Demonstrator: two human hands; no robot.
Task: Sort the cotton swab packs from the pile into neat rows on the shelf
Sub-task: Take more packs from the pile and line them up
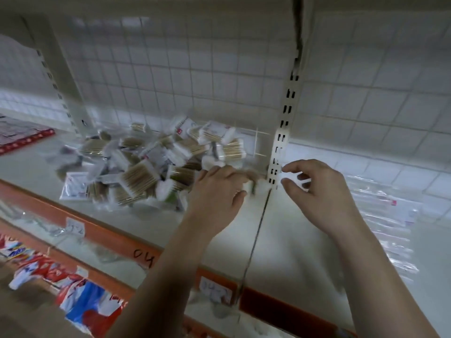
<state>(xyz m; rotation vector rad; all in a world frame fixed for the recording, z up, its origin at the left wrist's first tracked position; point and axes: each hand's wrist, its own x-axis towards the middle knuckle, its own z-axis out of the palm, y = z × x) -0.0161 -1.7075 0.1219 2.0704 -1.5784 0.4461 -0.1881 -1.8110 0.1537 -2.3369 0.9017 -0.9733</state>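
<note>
A loose pile of cotton swab packs (148, 164), clear bags of wooden sticks with white tips, lies on the white shelf (288, 252) left of the slotted upright. My left hand (219, 191) is at the pile's right edge, its fingers and thumb curled round a blurred swab pack (252, 179). To the right of the upright, my right hand (319, 191) hovers just above the shelf. Its fingers are loosely bent and spread, and I see nothing held between them. The whole view is motion-blurred.
A slotted metal upright (280, 147) stands between my hands, with a wire grid back panel (185, 76) behind the pile. Flat clear packets (383, 223) lie on the shelf at right. An orange price rail (102, 230) edges the shelf front, and red and blue goods (90, 306) hang below.
</note>
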